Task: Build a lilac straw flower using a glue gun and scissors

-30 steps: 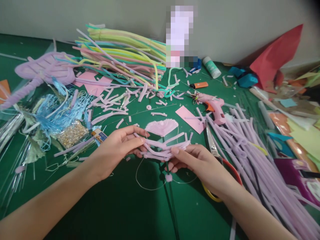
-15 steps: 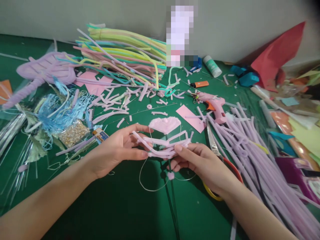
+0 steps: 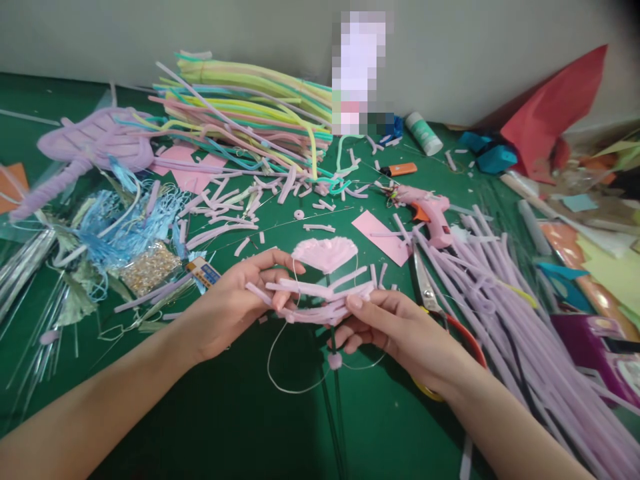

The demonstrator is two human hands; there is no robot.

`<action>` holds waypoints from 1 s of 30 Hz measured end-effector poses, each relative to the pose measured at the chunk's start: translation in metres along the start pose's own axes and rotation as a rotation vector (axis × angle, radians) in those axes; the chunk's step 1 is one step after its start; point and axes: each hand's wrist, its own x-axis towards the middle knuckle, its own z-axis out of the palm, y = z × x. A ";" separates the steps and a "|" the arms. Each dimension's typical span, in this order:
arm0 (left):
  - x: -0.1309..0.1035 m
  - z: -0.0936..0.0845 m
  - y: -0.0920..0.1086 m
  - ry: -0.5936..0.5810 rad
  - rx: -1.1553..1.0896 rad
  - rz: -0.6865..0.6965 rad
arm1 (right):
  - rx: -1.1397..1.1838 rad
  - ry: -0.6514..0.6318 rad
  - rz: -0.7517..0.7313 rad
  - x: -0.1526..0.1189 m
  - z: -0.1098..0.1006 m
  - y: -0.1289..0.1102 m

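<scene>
Between my hands is a frame of light pink fuzzy stems, joined to a thin dark rod that runs down toward the table. A fan-shaped pink piece stands above it, and a small pink bead sits lower on the rod. A thin pale thread loops below. My left hand has its fingers around the frame's left end, thumb and fingertips partly behind the stems. My right hand pinches the frame's right side between thumb and fingers, close to the rod.
Scissors, a pink glue gun and a lilac stem bundle lie to the right. Cut stem pieces and a multicoloured bundle are farther back. At left are blue tassels and a bead bag.
The pink frame, fan piece and bead have shifted slightly left. My left thumb and fingers have changed position at the frame's left end; my right hand keeps its pinch.
</scene>
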 end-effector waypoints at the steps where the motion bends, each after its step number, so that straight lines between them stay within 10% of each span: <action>1: 0.000 0.000 0.002 0.006 -0.005 -0.002 | -0.008 0.000 -0.012 0.000 0.000 0.000; 7: -0.002 -0.003 0.010 -0.004 -0.061 -0.038 | -0.017 0.058 -0.026 -0.002 -0.001 -0.002; 13: -0.005 -0.006 0.011 0.030 0.355 -0.087 | -0.033 0.094 -0.034 -0.003 -0.003 -0.001; 30: -0.003 -0.018 0.021 -0.249 0.595 -0.231 | -0.080 -0.022 -0.077 -0.003 -0.002 -0.001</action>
